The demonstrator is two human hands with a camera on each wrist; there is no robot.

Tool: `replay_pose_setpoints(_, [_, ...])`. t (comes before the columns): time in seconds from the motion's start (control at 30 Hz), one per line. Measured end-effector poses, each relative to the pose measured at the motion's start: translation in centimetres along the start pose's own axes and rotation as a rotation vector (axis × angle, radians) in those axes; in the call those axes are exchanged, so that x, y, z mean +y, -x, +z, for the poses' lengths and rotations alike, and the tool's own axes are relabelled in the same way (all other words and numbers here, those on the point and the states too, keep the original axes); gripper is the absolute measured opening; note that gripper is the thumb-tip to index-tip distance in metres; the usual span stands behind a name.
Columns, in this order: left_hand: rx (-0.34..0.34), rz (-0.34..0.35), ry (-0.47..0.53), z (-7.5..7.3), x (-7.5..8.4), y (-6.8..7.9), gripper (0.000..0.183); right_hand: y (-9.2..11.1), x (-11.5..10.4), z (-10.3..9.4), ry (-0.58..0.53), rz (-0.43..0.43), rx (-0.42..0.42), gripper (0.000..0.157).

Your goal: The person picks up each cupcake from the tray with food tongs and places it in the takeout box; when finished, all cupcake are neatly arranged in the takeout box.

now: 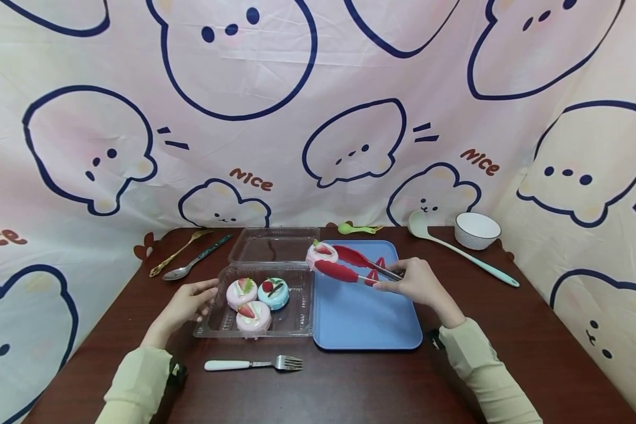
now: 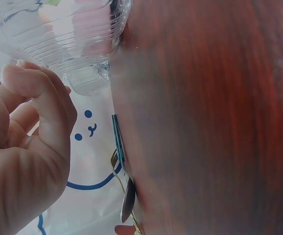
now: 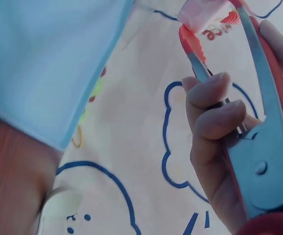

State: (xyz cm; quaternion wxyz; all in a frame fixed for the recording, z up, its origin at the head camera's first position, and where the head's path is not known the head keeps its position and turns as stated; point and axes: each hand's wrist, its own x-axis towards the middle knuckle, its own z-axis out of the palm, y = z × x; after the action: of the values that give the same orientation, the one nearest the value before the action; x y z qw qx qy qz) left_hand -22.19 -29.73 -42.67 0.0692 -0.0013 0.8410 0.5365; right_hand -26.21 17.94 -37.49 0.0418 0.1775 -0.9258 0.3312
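Observation:
My right hand (image 1: 421, 285) grips red-tipped metal tongs (image 1: 339, 272). Between the tongs' tips is a small pink cake (image 1: 318, 257) with a strawberry piece on top, raised over the tray's upper left edge. In the right wrist view the fingers curl round the tongs' arms (image 3: 266, 78). My left hand (image 1: 188, 303) rests at the left side of a clear plastic box (image 1: 291, 306), its fingers loosely bent at the rim. Inside the box sit two pink cakes (image 1: 253, 318) and a blue cake (image 1: 274, 294) with a red berry.
A blue tray (image 1: 368, 318) lies right of the box, whose lid (image 1: 275, 244) is folded back. A white-handled fork (image 1: 254, 364) lies in front. At left are a spoon (image 1: 196, 259) and a gold fork (image 1: 177, 253); behind, a green spoon (image 1: 357, 228), ladle (image 1: 463, 253) and white bowl (image 1: 476, 231).

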Motion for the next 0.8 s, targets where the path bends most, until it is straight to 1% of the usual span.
replay_pose_setpoints(0.2, [0.004,-0.005,-0.005,0.0,0.1,0.0,0.047,0.8,-1.3,0.0,-0.058,-0.052,-0.054,0.053])
replay_pose_setpoints(0.3, [0.011,-0.008,-0.002,0.1,0.1,0.0,0.047,1.1,-1.9,0.2,-0.062,-0.080,-0.082,0.050])
replay_pose_setpoints(0.43, [0.008,-0.005,0.003,0.0,0.0,-0.1,0.047,1.5,-2.4,0.8,-0.048,-0.109,-0.124,0.050])
replay_pose_setpoints(0.6, [0.011,-0.007,0.006,0.0,-0.1,-0.1,0.047,1.7,-2.8,1.8,-0.048,-0.125,-0.169,0.049])
replay_pose_setpoints(0.8, [0.005,0.002,0.005,0.0,0.0,0.0,0.048,1.8,-3.1,2.5,-0.064,-0.137,-0.215,0.050])
